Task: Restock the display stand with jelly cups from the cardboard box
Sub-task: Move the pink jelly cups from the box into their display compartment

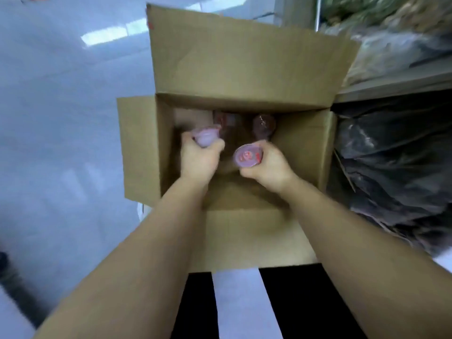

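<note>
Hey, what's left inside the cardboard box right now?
Inside the cardboard box, two dark jelly cups stand by the far wall. Each hand holds another cup. The arms hide the near floor.

Pale, glossy floor (61, 123) fills the left half of the view, with bright rectangular reflections of ceiling lights (115, 35) near the top. At right, a grey shelf (396, 86) carries clear bags of green and brownish goods (381, 28), blurred beyond closer identification. Beneath the shelf edge lie crumpled black plastic bags (396, 162), heaped against one another. At bottom centre, two black trouser legs (195, 307) stand apart, the floor showing as a pale strip between them. A dark, blurred object (5, 267) sits at the lower left edge
</note>
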